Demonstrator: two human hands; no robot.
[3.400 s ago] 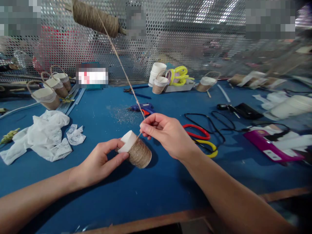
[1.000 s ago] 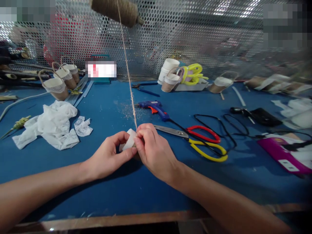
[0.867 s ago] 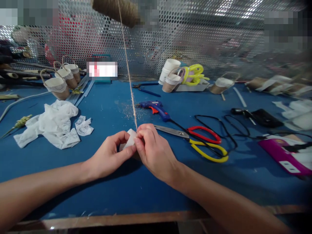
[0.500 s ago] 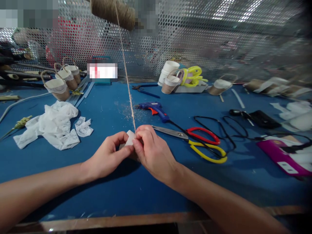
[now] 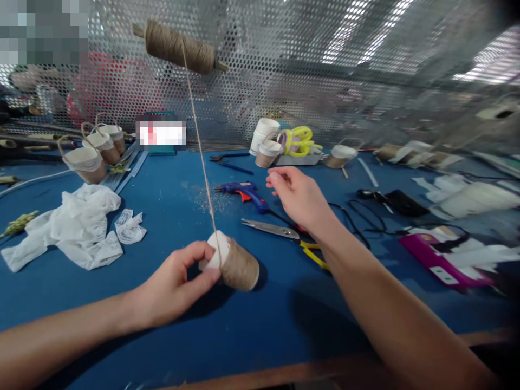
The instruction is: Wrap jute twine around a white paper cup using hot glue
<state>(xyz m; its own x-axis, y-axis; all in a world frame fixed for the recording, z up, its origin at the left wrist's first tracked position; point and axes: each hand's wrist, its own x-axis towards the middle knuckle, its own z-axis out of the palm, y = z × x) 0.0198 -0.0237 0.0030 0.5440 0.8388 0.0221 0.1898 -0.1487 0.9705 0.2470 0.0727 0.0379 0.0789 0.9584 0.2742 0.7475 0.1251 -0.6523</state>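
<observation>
My left hand (image 5: 173, 281) grips the white upper part of a small paper cup (image 5: 239, 266), which is tipped on its side. Brown twine wraps the cup's lower part. From its rim a taut twine strand (image 5: 200, 143) runs up to a twine spool (image 5: 179, 47). My right hand (image 5: 300, 197) is raised to the right, fingers loosely bent and apart, with nothing visible in them. Beside it lies a blue glue gun (image 5: 244, 190). Below the hand are scissors (image 5: 276, 229) with a yellow handle loop; the forearm partly hides their handles.
White lace fabric (image 5: 77, 227) lies at left, with twine-wrapped little buckets (image 5: 87, 165) behind it. Pliers (image 5: 231, 162), stacked white cups (image 5: 264, 135) and a yellow coil (image 5: 298, 141) are at the back. A purple case (image 5: 430, 260) and black cables occupy the right.
My right hand has let go of the twine at the cup and moved right and away from me. My left hand keeps the cup, now more exposed. The view has shifted.
</observation>
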